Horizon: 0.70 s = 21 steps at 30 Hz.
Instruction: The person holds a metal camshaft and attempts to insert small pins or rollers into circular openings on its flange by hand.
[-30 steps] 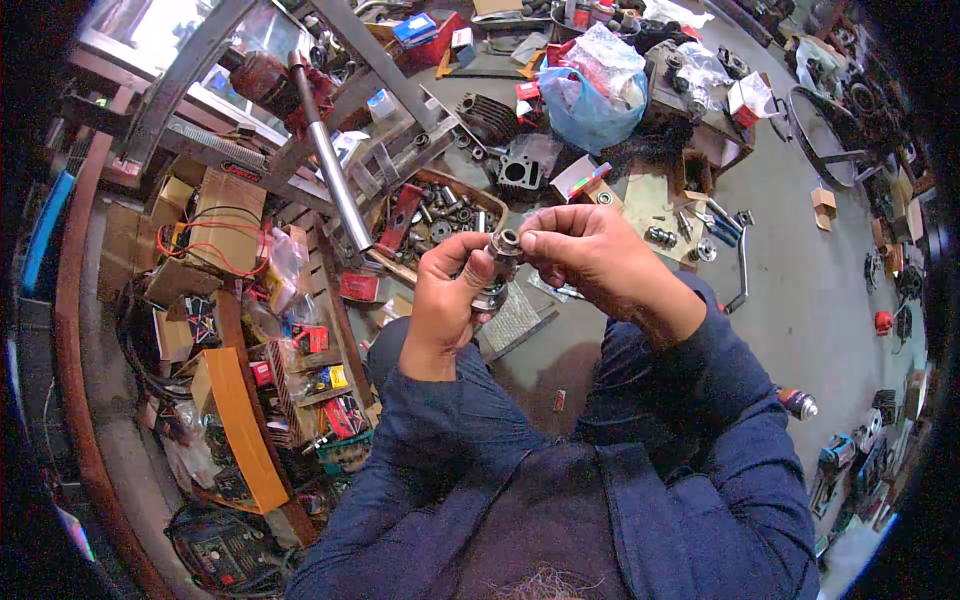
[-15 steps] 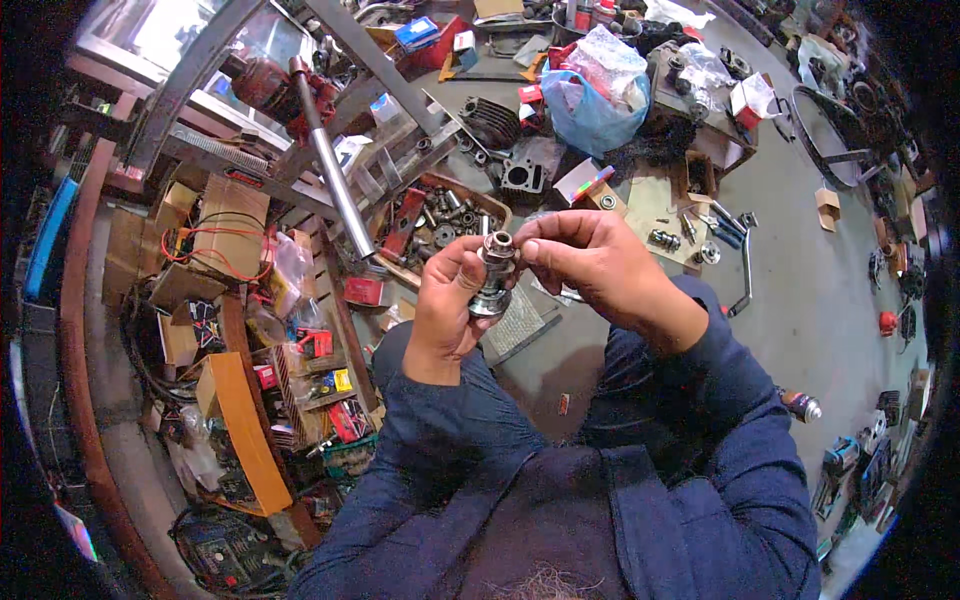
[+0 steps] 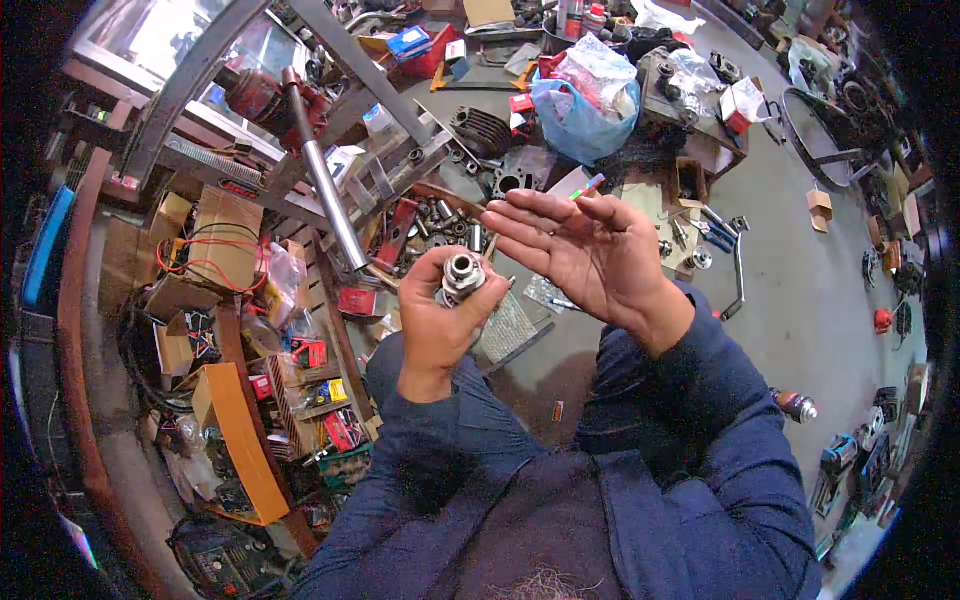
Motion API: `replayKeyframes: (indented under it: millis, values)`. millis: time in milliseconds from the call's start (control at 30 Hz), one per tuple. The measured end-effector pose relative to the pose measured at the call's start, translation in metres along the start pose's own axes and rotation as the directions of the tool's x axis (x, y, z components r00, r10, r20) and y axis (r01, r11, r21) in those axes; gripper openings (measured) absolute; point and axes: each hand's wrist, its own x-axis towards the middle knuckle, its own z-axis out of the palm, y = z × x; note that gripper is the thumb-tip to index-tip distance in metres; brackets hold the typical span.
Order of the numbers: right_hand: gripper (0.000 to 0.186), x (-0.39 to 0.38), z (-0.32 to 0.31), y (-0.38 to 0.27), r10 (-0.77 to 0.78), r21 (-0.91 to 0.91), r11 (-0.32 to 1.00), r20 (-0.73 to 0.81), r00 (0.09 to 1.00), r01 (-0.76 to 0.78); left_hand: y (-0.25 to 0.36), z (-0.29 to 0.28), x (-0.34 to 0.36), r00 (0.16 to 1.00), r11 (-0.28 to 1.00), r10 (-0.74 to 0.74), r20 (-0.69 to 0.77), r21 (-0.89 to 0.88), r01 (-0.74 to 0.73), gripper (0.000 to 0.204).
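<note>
A person in dark blue sleeves sits above a crowded workshop floor, a shiny metal part raised in the left hand. The left hand is closed around it, fingers on the far side and thumb pressed along the near right side. The part stands in front of the person, between the knees and a tray of loose metal pieces. Its hollow, ringed end faces up at the head camera, the round bore plainly visible; its long axis runs nearly along the line of sight, so its length looks foreshortened. That end sits slightly farther from the person's body than the section below, and the lower end is mostly hidden in the grip.

To the right, the right hand is open and bare, palm turned up, fingers stretched toward the upper left, near the part but not touching it. Beyond the hands are a blue plastic bag and a finned cylinder; at left, a long steel tube slants down toward the tray.
</note>
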Motion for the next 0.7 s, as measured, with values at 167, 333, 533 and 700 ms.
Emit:
replayKeyframes:
  millis: [167, 333, 533, 700]
  values:
    - [0.064, 0.0, 0.007, 0.011, -0.008, 0.084, 0.996, -0.042, 0.999, 0.011, 0.007, 0.021, 0.001, 0.955, 0.833, 0.294, -0.047, 0.502, -0.232, 0.023]
    - [0.066, 0.004, 0.01, 0.027, -0.035, 0.062, 0.997, -0.049, 0.998, 0.038, 0.015, 0.024, 0.008, 0.893, 0.626, 0.433, 0.124, 0.671, -0.397, 0.028]
    - [0.061, 0.001, 0.009, 0.037, -0.076, 0.058, 0.995, -0.071, 0.995, 0.08, 0.022, 0.031, 0.004, 0.9, 0.503, 0.403, 0.169, 0.78, -0.372, 0.035]
    - [0.055, 0.003, -0.005, 0.046, -0.112, 0.075, 0.991, -0.005, 0.994, 0.113, 0.031, 0.033, 0.003, 0.942, 0.398, 0.293, 0.166, 0.874, -0.277, 0.033]
